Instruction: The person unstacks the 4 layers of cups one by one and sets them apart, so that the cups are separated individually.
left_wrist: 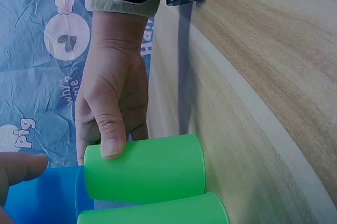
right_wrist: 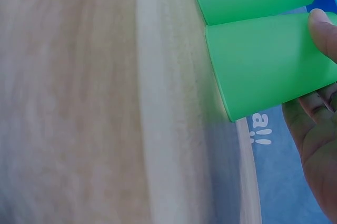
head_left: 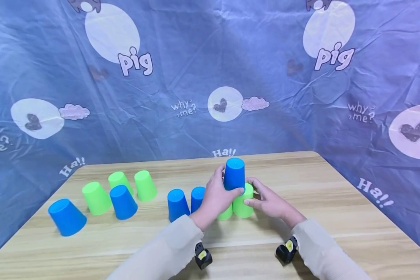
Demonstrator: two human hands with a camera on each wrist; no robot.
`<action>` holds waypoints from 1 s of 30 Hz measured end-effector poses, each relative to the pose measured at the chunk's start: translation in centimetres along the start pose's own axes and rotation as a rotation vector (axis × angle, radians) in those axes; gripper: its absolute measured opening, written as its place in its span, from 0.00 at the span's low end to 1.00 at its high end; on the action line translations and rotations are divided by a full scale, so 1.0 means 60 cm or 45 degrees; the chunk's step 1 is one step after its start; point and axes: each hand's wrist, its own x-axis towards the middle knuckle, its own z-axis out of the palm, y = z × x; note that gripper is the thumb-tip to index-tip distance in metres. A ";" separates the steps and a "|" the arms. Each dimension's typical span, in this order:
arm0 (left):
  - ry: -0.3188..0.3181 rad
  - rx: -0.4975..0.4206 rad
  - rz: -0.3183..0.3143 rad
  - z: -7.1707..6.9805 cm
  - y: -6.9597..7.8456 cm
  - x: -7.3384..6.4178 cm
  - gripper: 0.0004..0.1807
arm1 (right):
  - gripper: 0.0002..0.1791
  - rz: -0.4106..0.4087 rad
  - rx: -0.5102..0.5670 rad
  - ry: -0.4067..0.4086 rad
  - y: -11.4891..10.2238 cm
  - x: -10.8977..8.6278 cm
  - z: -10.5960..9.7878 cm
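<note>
My left hand (head_left: pixel 214 202) grips an upside-down blue cup (head_left: pixel 235 173), thumb at its near side and fingers round its far left. This blue cup sits over two upside-down green cups standing side by side; its lower rim is right at their tops. My right hand (head_left: pixel 272 201) holds the right green cup (head_left: pixel 243 205), its thumb on the near wall and fingers behind. The left green cup (head_left: pixel 225 213) is partly hidden by my left hand. In the left wrist view, the right thumb presses on the green cup (left_wrist: pixel 150 168) near its top.
Left of my left forearm stand two blue cups, one (head_left: pixel 177 205) in full view and another (head_left: pixel 197 197) partly covered. Farther left are several upside-down cups, green (head_left: pixel 145 186) and blue (head_left: pixel 68 217), on the wooden table (head_left: pixel 143 241). A printed blue cloth (head_left: pixel 182 46) hangs behind.
</note>
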 end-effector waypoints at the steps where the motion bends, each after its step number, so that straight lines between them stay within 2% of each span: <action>1: 0.002 -0.001 0.002 0.001 0.000 0.001 0.45 | 0.30 0.000 0.005 -0.001 0.001 0.000 0.000; 6: 0.001 -0.004 0.031 0.005 -0.004 0.005 0.39 | 0.31 0.000 0.034 0.001 0.002 0.002 -0.001; 12: 0.026 -0.114 0.011 0.001 -0.011 -0.002 0.37 | 0.30 -0.008 0.046 -0.013 0.003 0.003 0.000; 15: 0.055 -0.150 0.030 -0.004 -0.015 -0.007 0.37 | 0.29 -0.008 0.061 -0.011 0.004 0.003 0.001; 21: 0.105 -0.165 0.165 -0.021 -0.024 -0.013 0.34 | 0.29 -0.018 0.059 0.003 0.002 0.001 0.000; 30: 0.249 -0.110 0.388 -0.064 -0.049 -0.021 0.30 | 0.29 -0.050 0.084 0.003 0.005 0.002 0.001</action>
